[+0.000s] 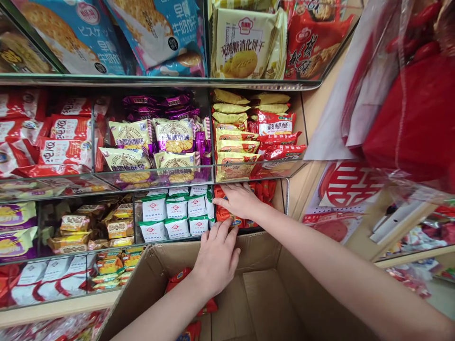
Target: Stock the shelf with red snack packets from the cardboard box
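Observation:
My right hand (241,201) reaches into the shelf compartment at the centre, fingers stretched out over a row of small red-orange snack packets (223,215). My left hand (217,258) is lower, at the front edge of the same compartment. Its fingertips touch the lowest packets, and its thumb stands apart. Neither hand appears to grip a packet. Below my hands stands an open cardboard box (259,248), with a few red packets (208,307) lying at its left side, partly hidden by my left forearm.
White-and-green packets (177,208) fill the compartment to the left. Clear dividers and a clear shelf lip (249,171) run just above my right hand. Yellow and red biscuit packets (236,147) sit over it. Red goods in plastic wrap (408,113) hang at the right.

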### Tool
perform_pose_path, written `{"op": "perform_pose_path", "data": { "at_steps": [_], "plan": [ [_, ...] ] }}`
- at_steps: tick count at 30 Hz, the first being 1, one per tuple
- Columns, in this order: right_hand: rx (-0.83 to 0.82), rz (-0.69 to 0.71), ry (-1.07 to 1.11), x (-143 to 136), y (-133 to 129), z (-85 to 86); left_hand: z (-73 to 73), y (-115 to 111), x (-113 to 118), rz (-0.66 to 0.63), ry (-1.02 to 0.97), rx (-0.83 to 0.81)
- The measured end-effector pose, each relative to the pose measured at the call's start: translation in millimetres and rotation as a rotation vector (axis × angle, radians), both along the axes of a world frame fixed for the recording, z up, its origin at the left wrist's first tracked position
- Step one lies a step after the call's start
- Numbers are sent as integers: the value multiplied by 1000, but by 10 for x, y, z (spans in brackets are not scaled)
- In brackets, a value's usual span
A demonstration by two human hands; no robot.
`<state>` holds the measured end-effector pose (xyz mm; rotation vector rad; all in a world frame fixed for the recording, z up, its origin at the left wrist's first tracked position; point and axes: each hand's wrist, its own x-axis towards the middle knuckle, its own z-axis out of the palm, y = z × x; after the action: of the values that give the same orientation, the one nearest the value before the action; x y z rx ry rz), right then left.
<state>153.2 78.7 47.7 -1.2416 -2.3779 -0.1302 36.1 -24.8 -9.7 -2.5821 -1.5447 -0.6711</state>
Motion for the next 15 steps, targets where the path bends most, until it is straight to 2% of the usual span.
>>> {"op": "perform_pose_path", "data": {
  "at_steps": [4, 9, 12, 15],
  "plan": [
    [60, 81, 52, 137, -67, 30, -21, -24, -1, 15, 108, 26],
    [124, 99, 68, 384, -233, -119, -25, -23, -20, 29, 145, 64],
    [75, 103, 39, 397, -285, -212, -33, 1, -36, 78, 168, 103],
    [17, 132, -9, 296, -300, -253, -45, 31, -50, 103, 211, 126]
  ]
}}
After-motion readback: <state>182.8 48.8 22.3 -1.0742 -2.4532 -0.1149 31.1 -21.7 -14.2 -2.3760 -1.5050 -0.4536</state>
